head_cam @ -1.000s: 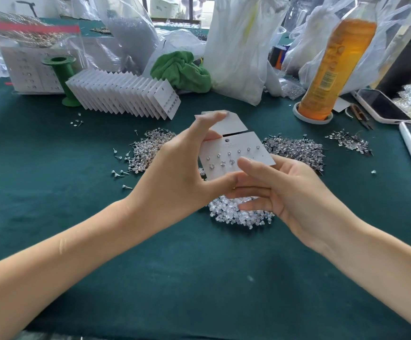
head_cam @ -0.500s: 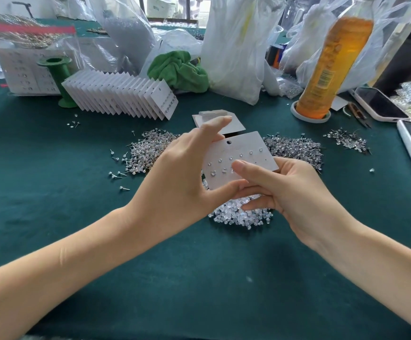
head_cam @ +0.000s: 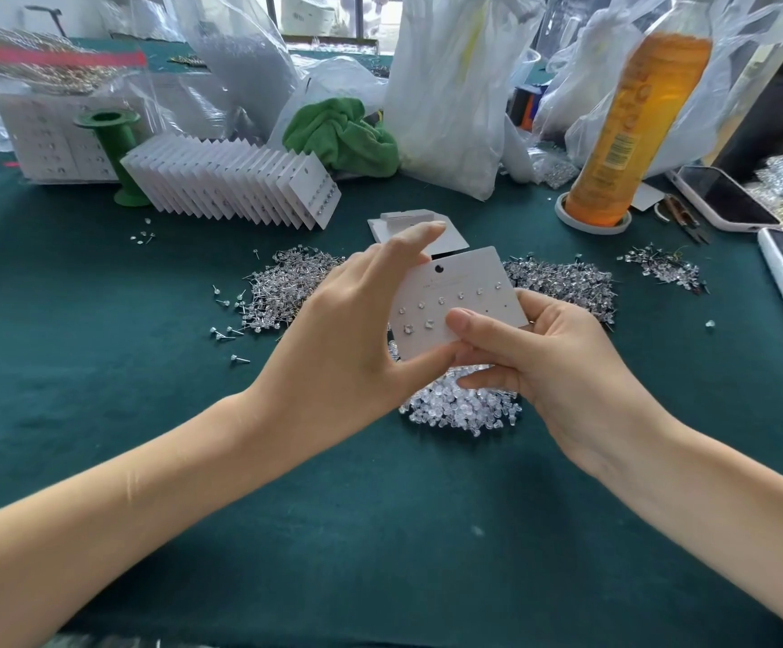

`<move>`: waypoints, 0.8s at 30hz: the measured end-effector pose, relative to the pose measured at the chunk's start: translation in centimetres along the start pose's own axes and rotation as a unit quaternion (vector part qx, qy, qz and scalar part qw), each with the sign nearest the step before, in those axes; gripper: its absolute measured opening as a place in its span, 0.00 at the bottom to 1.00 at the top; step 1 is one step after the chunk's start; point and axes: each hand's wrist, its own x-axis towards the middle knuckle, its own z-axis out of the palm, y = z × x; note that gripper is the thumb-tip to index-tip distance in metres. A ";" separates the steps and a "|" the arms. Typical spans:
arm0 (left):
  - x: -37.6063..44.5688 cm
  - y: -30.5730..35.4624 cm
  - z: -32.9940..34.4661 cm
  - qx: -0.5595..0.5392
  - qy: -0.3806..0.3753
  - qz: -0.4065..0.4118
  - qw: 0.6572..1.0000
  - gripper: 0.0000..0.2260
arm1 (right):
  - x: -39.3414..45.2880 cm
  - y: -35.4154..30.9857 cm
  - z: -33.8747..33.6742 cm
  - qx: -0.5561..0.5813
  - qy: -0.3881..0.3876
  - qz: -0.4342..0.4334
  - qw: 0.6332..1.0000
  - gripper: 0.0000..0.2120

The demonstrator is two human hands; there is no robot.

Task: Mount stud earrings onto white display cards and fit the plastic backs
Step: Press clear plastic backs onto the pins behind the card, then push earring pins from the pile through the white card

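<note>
Card (head_cam: pixel 464 292) held mid-air over pile of clear backs (head_cam: pixel 459 409), face up so studs show. Left hand (head_cam: pixel 347 348) pinches lower-left edge, index raised; right hand (head_cam: pixel 553 367) grips right side w/ thumb on face, prob steadying for back fitting underneath. Loose studs (head_cam: pixel 286 292) on cloth beside.

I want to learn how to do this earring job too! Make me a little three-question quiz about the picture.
1. True or false: both hands hold the card up off the table.
2. Which pile lies right under the card? A) studs B) clear backs C) the green cloth
3. Fill in: the orange bottle stands at the far ____ of the table.

Key
1. True: the left hand and right hand both pinch its lower edge.
2. B
3. right
</note>
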 end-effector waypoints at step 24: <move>2.1 -4.4 -1.6 -0.032 -0.031 -0.059 0.997 0.08 | 2.3 0.0 -2.9 -0.139 0.030 -0.190 0.972 0.11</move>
